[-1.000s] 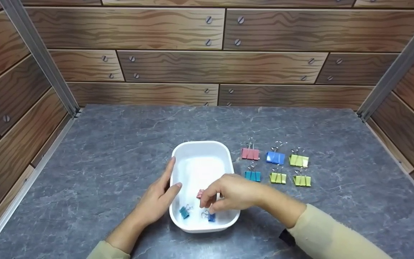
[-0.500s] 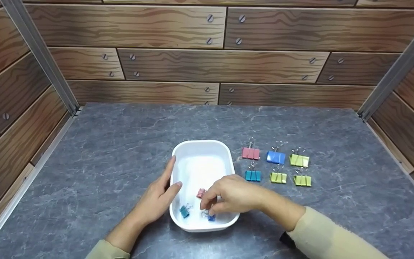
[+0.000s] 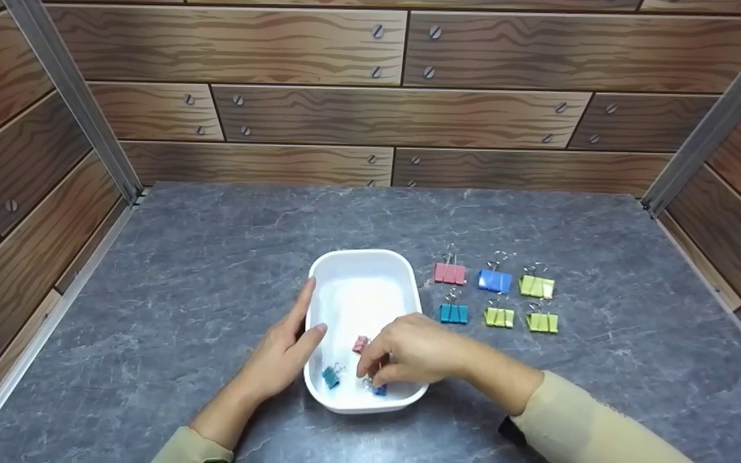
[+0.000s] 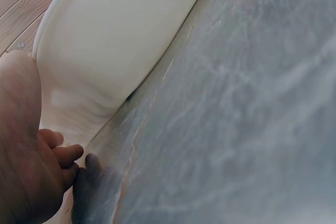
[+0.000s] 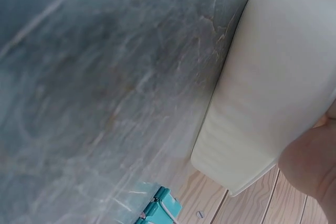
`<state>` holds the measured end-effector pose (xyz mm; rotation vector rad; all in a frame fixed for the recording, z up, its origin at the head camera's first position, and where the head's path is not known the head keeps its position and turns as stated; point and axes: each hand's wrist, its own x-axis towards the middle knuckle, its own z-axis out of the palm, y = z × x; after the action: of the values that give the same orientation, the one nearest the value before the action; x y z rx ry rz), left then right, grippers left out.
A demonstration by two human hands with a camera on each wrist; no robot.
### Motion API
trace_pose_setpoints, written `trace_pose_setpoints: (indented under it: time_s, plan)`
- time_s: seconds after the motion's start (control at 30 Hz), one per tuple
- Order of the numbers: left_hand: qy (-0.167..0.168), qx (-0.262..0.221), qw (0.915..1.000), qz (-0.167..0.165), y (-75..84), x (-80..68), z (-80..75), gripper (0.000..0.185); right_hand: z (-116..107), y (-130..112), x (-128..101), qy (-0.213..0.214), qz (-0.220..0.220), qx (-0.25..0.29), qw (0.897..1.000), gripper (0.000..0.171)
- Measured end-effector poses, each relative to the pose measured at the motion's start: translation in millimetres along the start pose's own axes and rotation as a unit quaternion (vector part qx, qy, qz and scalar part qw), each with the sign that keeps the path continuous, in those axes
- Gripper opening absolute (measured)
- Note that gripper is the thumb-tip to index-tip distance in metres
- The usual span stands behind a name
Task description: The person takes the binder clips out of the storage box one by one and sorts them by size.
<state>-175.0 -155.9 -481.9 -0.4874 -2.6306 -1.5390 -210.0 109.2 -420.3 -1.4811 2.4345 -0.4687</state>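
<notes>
Left hand [image 3: 274, 366] rests on the left wall of the white tray [image 3: 357, 263], fingers straight along the outside, thumb hooked over the rim; nothing pinched. The left wrist view shows only the tray's outer wall [image 4: 121, 40] and the grey table [image 4: 236, 129].

Tray sits near centre of the table [image 3: 184, 289], long axis running away from the person, rounded corners. Inside, at the near end: teal clip [image 3: 330, 377] on the left, wire handles pointing up and right; pink clip [image 3: 360, 344] in the middle, partly hidden by the right hand; blue clip [image 3: 378, 388] at the near right, right under the fingertips.

Right hand [image 3: 409, 354] reaches over the tray's right rim, fingers curled down at the blue clip's wire handles. Looks like a pinch, but the fingers cover the contact, so cannot tell if it has hold.

Right of the tray, well apart from it, six clips in two rows on the table. Far row: pink [image 3: 449, 273], blue [image 3: 494, 281], yellow-green [image 3: 536, 286]. Near row: teal [image 3: 453, 313], green [image 3: 498, 316], green [image 3: 541, 321]. All lie flat, handles pointing away from the person. The right wrist view catches the near-row teal one [image 5: 160, 208] just beside the tray wall [image 5: 262, 103].

Wood-pattern walls [image 3: 396, 116] close in three sides.
</notes>
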Motion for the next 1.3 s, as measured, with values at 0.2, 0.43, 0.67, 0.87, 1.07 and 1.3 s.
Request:
trace_pose_setpoints:
  time_s: [0.2,0.43,0.67,0.87,1.07,1.3]
  plan:
    - [-0.002,-0.003,1.0000,-0.006,0.8,0.3,0.0,0.072,-0.4,-0.4,-0.2,0.001,-0.001,0.002,1.000,0.012]
    - [-0.004,0.003,0.9999,-0.012,0.3,0.1,-0.5,0.073,1.3,0.6,0.4,0.009,-0.004,0.014,1.000,0.005]
    - [-0.001,0.001,1.0000,-0.006,0.8,0.1,-1.1,0.073,2.5,1.5,0.1,0.025,-0.009,0.019,0.999,0.003]
    - [-0.003,-0.001,0.9999,-0.010,1.5,0.2,-1.6,0.073,4.0,1.9,-0.1,0.041,-0.009,0.034,0.999,0.004]
    - [-0.005,-0.007,1.0000,-0.004,1.2,0.3,-0.6,0.072,4.6,1.8,-1.8,0.085,-0.019,0.101,0.991,0.007]
    - [-0.005,-0.005,0.9999,-0.010,1.8,1.0,-0.5,0.072,0.5,3.1,-5.1,0.111,0.003,0.250,0.962,0.007]
